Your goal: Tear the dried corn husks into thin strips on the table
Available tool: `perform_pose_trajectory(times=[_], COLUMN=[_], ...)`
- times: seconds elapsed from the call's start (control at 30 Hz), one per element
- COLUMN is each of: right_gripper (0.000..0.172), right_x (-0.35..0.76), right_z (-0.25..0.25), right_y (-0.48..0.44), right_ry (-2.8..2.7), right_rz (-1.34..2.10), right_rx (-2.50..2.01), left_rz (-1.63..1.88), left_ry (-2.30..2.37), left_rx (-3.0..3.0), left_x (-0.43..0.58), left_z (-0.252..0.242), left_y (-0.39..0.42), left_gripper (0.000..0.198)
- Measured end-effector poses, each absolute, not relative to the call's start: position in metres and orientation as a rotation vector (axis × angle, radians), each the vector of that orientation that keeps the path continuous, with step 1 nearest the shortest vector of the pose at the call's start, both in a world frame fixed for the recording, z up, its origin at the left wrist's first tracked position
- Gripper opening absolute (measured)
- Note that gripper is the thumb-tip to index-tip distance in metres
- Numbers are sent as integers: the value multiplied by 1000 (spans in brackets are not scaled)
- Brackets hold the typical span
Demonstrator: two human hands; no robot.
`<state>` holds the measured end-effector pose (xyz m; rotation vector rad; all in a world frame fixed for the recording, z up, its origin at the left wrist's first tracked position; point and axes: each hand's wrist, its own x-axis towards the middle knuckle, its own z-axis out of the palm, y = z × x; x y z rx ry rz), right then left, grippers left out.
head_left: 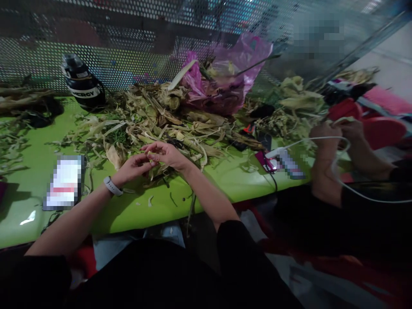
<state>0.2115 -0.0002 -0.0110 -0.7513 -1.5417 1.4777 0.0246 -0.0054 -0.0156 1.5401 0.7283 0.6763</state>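
Note:
My left hand point(133, 167), with a white band on its wrist, pinches a small pale strip of dried husk point(150, 158) at the fingertips. My right hand point(165, 154) meets it from the right, its fingers curled on the same strip. Both hands hover above the green table point(28, 201), right at the near edge of a big heap of dried corn husks point(167, 116). Some husk scraps lie on the table under my wrists.
A pink plastic bag point(222, 81) sits on the heap at the back. A black bottle point(82, 83) stands back left before a perforated screen. A phone point(64, 182) lies left. At the right, another person's hands point(334, 133) work husks beside a white cable and a phone point(285, 161).

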Motion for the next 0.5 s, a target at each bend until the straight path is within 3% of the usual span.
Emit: perform_pose_trajectory(times=[0.13,0.3,0.4,0.5], right_gripper=[27,32,35,32], right_x=[211,206,208,215], right_z=[-7,-14,-14,-5], right_y=[-3,0,2,-3], right_ry=[-1615,-1573,-1553,-1507], right_rz=[1294,1190,1137,779], right_rx=[-748,-820,-885,-1057], left_rz=[607,490,579,752], left_ry=[720,721,789,840], left_rx=[1569,1504,1406,1247], left_x=[23,24,27,30], left_z=[-13,-11,-15,-20], left_y=[-4,-5,-8,-9], left_gripper=[32,36,33,33])
